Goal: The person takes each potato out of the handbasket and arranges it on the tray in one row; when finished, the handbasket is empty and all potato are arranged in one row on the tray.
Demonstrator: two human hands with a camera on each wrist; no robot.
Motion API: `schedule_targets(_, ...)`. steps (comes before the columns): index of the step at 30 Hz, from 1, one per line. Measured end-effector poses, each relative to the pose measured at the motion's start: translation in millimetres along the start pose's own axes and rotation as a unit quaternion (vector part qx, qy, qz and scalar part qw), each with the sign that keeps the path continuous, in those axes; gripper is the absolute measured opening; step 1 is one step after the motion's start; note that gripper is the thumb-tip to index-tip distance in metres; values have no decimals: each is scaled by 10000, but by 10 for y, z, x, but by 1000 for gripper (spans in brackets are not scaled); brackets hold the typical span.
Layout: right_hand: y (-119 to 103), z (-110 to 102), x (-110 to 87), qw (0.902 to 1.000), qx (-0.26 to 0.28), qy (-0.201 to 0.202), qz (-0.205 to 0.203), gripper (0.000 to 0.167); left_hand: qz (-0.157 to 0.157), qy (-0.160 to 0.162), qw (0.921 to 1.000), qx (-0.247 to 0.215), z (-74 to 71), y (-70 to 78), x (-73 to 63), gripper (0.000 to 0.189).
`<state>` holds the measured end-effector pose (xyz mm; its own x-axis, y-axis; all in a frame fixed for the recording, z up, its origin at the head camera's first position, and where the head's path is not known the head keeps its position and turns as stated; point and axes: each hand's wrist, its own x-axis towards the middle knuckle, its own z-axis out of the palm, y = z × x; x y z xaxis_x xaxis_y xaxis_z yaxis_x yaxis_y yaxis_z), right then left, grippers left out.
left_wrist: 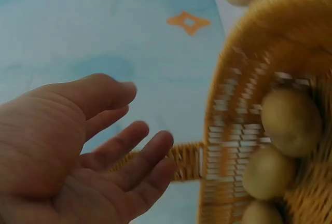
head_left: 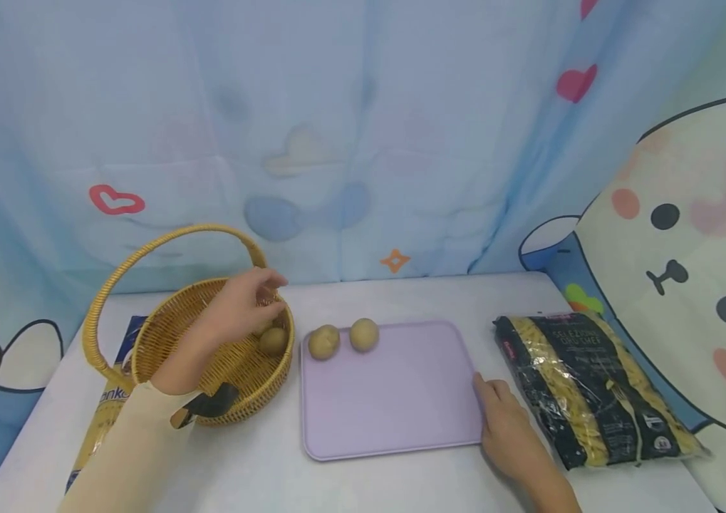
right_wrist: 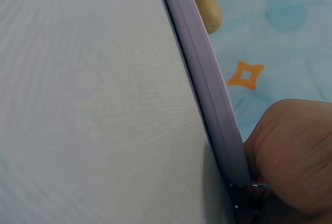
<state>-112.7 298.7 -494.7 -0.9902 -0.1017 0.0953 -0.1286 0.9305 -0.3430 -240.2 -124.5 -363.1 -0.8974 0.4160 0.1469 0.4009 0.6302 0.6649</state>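
My left hand (head_left: 244, 303) is over the right side of a wicker basket (head_left: 173, 313), its fingers loosely bent and holding nothing. In the left wrist view, that hand (left_wrist: 93, 151) hangs beside the basket rim, apart from the potatoes (left_wrist: 291, 122) inside. One potato (head_left: 273, 340) shows under the hand in the head view. A lilac tray (head_left: 395, 392) lies to the basket's right. Two potatoes, one left (head_left: 324, 342) and one right (head_left: 364, 335), sit at its far left corner. My right hand (head_left: 506, 427) grips the tray's right edge, thumb against the rim; the fingers below are partly hidden.
A black-and-clear bag of pasta (head_left: 593, 388) lies right of my right hand. Another pasta packet (head_left: 106, 406) is partly under the basket at the left. The arched basket handle (head_left: 144, 249) rises behind my left forearm. A patterned curtain (head_left: 350, 142) hangs behind the white table (head_left: 260, 470).
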Motion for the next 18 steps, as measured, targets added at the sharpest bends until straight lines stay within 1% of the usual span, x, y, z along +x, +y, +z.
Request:
schedule_targets(2, 0, -4, 8, 10000, 3, -19, 5, 49, -31, -267, 9996, -16, -43, -96, -4, 36)
schedule_targets(5, 2, -6, 9, 10000, 20, -61, 17, 49, -30, -706, 9974, 125, -65, -234, -10, 37)
schedule_targets(8, 4, -6, 4, 9999, 51, -99, 37, 49, -17, -1213, 9922, 294, -53, -337, -18, 39)
schedule_targets(11, 2, -4, 3, 9998, 91, -155, 67, 50, 68, -1627, 9849, 587, -16, -411, -29, 39)
schedule_targets(13, -1, -3, 4, 9997, 108, -190, 100, 51, 164, -1768, 9808, 807, 23, -443, -30, 38)
schedule_targets(15, -6, -4, 6, 9996, 87, -224, 143, 51, 300, -1824, 9762, 1130, 56, -445, -26, 36)
schedule_targets(18, -6, -9, 4, 9996, 61, -207, 174, 51, 482, -1881, 9671, 1641, 109, -435, 0, 35)
